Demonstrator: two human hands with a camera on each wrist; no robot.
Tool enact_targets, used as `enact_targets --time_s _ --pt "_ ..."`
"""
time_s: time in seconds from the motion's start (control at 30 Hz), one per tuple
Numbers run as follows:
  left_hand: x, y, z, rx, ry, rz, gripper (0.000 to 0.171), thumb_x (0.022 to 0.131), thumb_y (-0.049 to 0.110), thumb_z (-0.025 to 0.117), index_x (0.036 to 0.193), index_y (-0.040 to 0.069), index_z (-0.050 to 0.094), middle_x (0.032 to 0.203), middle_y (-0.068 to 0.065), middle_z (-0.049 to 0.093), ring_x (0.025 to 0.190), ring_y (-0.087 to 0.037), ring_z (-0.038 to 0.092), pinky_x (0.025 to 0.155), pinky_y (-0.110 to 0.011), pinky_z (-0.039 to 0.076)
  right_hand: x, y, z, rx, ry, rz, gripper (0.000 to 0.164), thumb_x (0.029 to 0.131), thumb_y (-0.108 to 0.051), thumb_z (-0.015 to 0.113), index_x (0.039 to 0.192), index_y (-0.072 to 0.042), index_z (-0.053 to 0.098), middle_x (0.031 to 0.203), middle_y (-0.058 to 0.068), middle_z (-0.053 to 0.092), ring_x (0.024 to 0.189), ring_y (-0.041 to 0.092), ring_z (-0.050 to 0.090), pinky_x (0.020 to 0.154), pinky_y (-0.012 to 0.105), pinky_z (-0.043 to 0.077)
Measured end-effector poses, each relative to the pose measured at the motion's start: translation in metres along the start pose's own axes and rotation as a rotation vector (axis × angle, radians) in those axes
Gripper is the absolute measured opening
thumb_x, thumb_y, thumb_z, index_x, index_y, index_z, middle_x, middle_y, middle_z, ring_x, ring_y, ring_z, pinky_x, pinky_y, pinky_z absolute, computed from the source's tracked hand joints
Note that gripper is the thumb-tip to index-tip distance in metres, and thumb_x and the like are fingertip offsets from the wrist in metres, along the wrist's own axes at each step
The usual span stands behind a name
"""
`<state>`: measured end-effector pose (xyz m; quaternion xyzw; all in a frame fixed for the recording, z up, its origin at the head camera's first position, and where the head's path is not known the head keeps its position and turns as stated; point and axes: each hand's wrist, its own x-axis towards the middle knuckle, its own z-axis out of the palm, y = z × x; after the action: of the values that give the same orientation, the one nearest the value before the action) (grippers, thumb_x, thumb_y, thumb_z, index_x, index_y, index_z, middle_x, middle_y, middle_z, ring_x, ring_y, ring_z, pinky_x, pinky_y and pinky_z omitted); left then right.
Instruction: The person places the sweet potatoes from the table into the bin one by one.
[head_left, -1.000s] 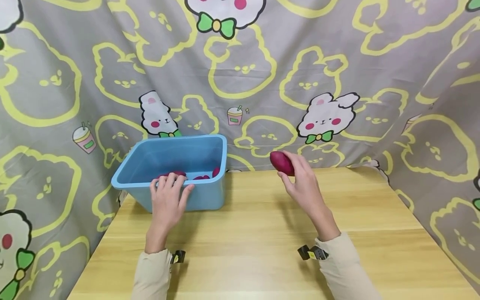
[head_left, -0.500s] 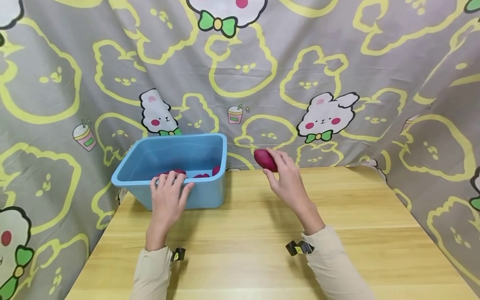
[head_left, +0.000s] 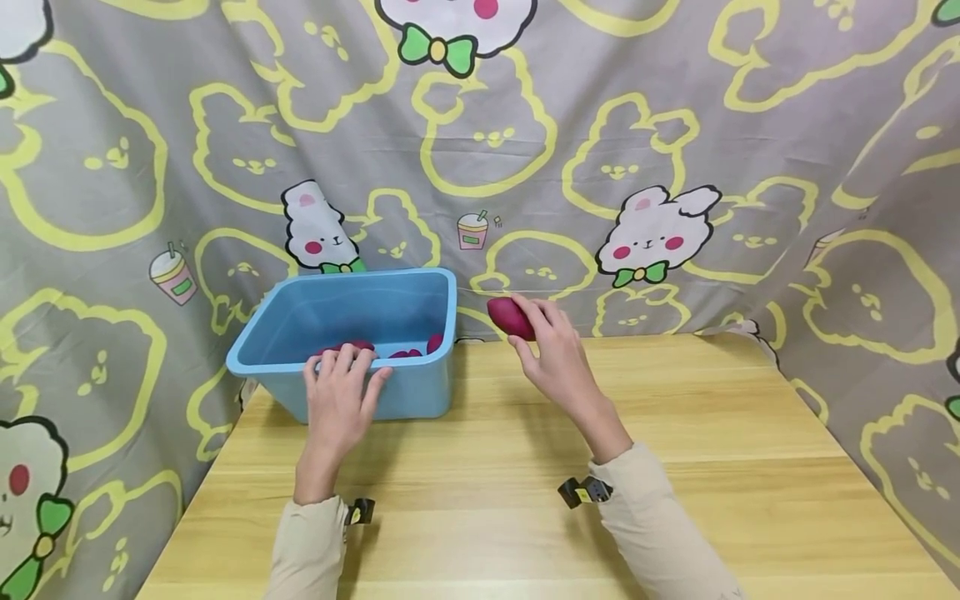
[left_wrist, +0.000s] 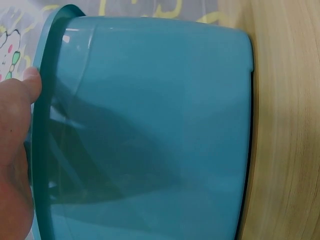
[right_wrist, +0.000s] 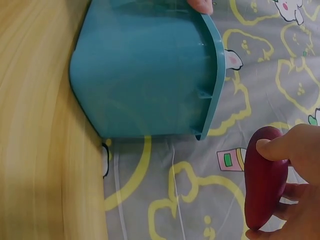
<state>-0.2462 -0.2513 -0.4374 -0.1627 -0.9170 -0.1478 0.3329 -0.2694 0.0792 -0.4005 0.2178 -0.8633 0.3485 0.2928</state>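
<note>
A dark red, elongated sweet potato (head_left: pixel 511 318) is held by my right hand (head_left: pixel 557 358), thumb on one side and fingers on the other. It hangs in the air to the right of a blue plastic tub (head_left: pixel 416 392); in the right wrist view the sweet potato (right_wrist: pixel 265 180) is seen lengthwise. My left hand (head_left: pixel 339 402) grips the near rim of the tub, fingers over the edge and thumb along it. Inside lie several more dark red sweet potatoes (head_left: pixel 406 353), partly hidden by the rim and the left fingers.
The tub stands at the back left of a light wooden table (head_left: pixel 495 500). Behind it hangs a grey curtain (head_left: pixel 517 108) with yellow outlines and cartoon rabbits. Small black cameras sit at both wrists.
My right hand has moved left toward the tub, carrying the sweet potato. The left hand keeps its place on the rim.
</note>
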Motion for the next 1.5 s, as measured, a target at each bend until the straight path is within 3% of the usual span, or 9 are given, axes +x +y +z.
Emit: enact_targets --time_s 0.53,1.07,1.5 --pt "-0.001 0.000 0.000 0.007 -0.004 -0.002 0.035 0.101 0.040 0.062 0.112 0.007 0.067 0.110 -0.015 0.059 0.107 -0.039 0.048 0.104 -0.064 0.025 0.016 -0.021 0.017 0.023 -0.027 -0.020 0.057 0.092 -0.011 0.077 0.144 -0.012 0.055 0.134 0.012 0.059 0.119 0.029 0.056 0.092 0.053 0.050" --pt "-0.003 0.001 0.000 0.000 -0.002 -0.008 0.035 0.100 0.040 0.063 0.112 0.007 0.067 0.109 -0.015 0.060 0.108 -0.039 0.048 0.104 -0.064 0.024 0.029 -0.039 0.038 0.049 -0.049 -0.045 0.056 0.095 -0.018 0.076 0.147 -0.019 0.056 0.134 0.008 0.058 0.119 0.026 0.055 0.094 0.050 0.049" --pt "-0.001 0.001 0.000 -0.007 -0.001 -0.005 0.035 0.100 0.040 0.063 0.112 0.007 0.067 0.109 -0.015 0.059 0.107 -0.038 0.048 0.105 -0.064 0.024 0.040 -0.052 0.052 0.063 -0.083 -0.074 0.056 0.096 -0.014 0.073 0.149 -0.015 0.053 0.137 0.009 0.056 0.125 0.027 0.050 0.098 0.045 0.051"
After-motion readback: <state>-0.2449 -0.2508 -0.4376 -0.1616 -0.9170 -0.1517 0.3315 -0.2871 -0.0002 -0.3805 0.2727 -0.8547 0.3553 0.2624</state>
